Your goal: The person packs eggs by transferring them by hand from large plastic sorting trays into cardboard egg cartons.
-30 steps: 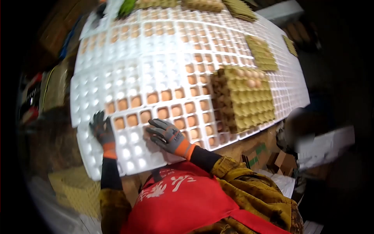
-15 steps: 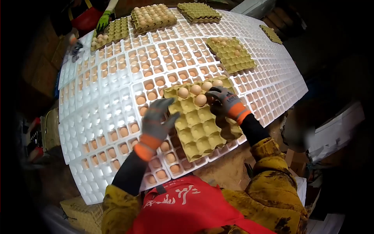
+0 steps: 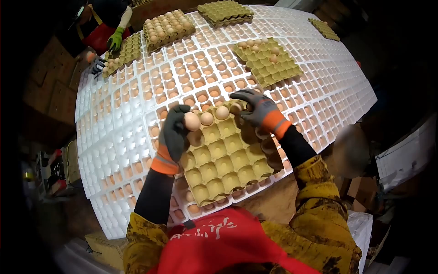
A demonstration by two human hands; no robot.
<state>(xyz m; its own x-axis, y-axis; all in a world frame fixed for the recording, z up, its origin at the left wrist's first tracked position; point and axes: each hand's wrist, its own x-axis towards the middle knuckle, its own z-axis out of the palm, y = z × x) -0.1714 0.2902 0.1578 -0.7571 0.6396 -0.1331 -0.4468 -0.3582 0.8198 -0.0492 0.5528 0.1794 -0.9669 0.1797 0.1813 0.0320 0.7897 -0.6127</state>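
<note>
In my gloved left hand (image 3: 174,137) an egg (image 3: 191,121) is pinched between thumb and fingers, at the far left corner of a yellow-green pulp egg tray (image 3: 222,163). My gloved right hand (image 3: 259,109) reaches over the tray's far right side, its fingers curled round another egg (image 3: 236,108) that they partly cover. Between the hands, two eggs (image 3: 207,118) (image 3: 222,113) sit in the far row. The nearer cups of this tray hold nothing. It rests on white foam trays (image 3: 160,99) with eggs in their pockets.
Beyond my hands lies another pulp tray (image 3: 278,68) with several eggs. Farther back stand an egg-filled tray stack (image 3: 169,29) and a stack of pulp trays (image 3: 226,13). At the far left, a co-worker's green-gloved hand (image 3: 116,40) is over a tray (image 3: 130,49).
My left hand has gone from open beside the tray to gripping an egg. The second-row egg near my right hand is no longer there. The pulp tray appears lower and farther left in view.
</note>
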